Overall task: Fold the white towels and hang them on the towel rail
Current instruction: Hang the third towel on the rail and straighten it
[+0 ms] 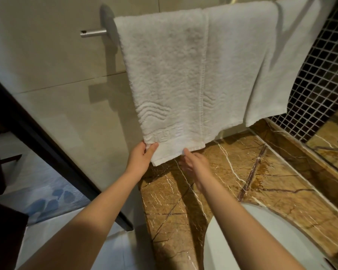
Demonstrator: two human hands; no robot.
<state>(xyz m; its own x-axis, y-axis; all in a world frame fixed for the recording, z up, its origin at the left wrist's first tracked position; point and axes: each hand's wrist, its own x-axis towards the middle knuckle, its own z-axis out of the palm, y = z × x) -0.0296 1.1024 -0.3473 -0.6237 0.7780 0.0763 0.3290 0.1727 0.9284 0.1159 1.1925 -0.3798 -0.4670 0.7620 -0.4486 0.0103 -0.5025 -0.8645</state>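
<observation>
A folded white towel (170, 75) with a wavy woven pattern hangs over the metal towel rail (94, 33) on the beige wall. My left hand (141, 158) pinches its lower left corner between thumb and fingers. My right hand (195, 162) is just below the bottom hem near the middle, fingers extended and touching the edge, gripping nothing. A second white towel (240, 61) hangs beside it on the right, and a third, smoother one (293, 61) hangs further right. The rail itself is hidden under the towels apart from its left end.
A brown marble counter (232, 172) with white veins runs below the towels. A white basin (252, 240) sits at the lower right. Dark mosaic tile (320, 78) covers the right wall. A dark door frame (37, 141) slants down the left side.
</observation>
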